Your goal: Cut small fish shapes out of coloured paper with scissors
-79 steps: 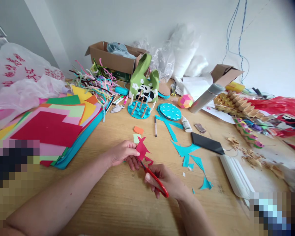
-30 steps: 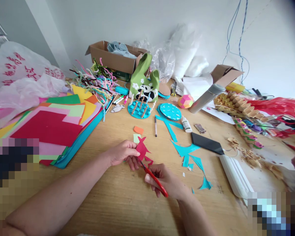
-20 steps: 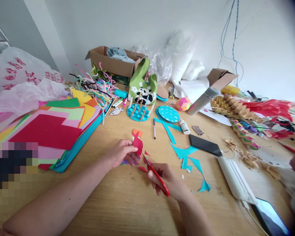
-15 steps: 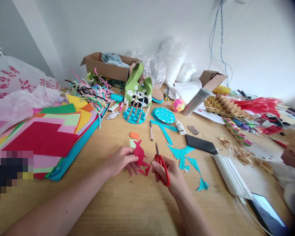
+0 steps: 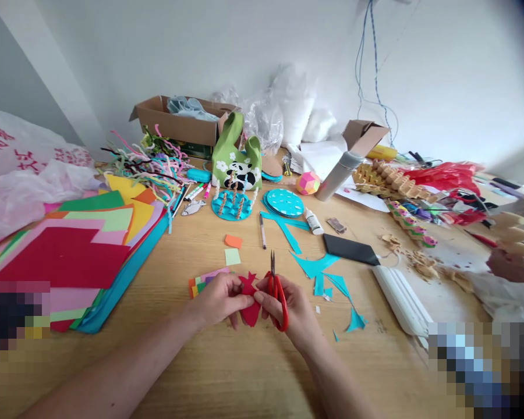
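My left hand [image 5: 220,299] pinches a red paper cutout [image 5: 250,314] with a forked top end and a narrow lower end. Its shape is partly covered by my fingers. Red-handled scissors [image 5: 282,305] are held in my right hand [image 5: 292,302], blades pointing away from me. The right thumb and fingertips also touch the cutout's edge. A fan of small coloured paper pieces [image 5: 196,286] lies on the table beside my left hand, partly hidden by it. Beyond the hands are a pale green square [image 5: 233,256] and an orange piece [image 5: 234,241].
Stacked coloured sheets [image 5: 61,256] are on the left. Blue scraps [image 5: 317,266], a pen [image 5: 262,231], a glue bottle [image 5: 314,222], a black slab [image 5: 351,249] and a white power strip [image 5: 402,299] lie to the right. A green panda bag [image 5: 237,160] stands behind. Another person's hand [image 5: 509,267] is at far right.
The red cutout has turned and sits lower between both hands. My right hand with the scissors has come in to touch it. The red scraps below it are out of sight.
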`<state>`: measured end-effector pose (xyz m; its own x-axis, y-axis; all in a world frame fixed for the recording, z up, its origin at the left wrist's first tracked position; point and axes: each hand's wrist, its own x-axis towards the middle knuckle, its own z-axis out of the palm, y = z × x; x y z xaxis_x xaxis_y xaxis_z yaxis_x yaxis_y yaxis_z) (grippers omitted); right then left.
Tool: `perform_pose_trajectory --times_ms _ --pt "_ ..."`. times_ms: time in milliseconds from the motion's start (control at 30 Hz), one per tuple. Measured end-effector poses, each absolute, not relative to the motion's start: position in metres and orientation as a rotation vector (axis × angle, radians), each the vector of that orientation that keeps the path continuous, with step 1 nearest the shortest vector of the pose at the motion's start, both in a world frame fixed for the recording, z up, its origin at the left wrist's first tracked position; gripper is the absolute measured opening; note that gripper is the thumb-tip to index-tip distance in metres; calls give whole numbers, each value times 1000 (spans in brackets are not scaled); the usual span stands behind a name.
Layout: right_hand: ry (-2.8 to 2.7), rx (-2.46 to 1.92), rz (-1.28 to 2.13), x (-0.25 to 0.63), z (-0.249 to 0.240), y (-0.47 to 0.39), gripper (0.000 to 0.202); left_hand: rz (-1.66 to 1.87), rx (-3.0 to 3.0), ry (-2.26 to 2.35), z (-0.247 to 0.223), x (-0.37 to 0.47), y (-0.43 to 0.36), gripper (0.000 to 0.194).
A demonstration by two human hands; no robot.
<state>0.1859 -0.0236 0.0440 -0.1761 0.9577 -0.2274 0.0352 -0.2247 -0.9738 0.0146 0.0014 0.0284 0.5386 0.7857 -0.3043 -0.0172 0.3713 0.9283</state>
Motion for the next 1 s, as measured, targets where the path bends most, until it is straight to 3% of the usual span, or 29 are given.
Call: perform_pose_trajectory --times_ms 300,533,1000 --pt "-1544 -1300 1413 176 35 -36 48 1008 626 801 35 18 0 23" --pt "-1435 -1249 1654 175 33 -34 54 1049 569 821 29 18 2 22" --pt "-1447 -1304 1613 173 27 -34 55 1085 558 859 19 22 1 18"
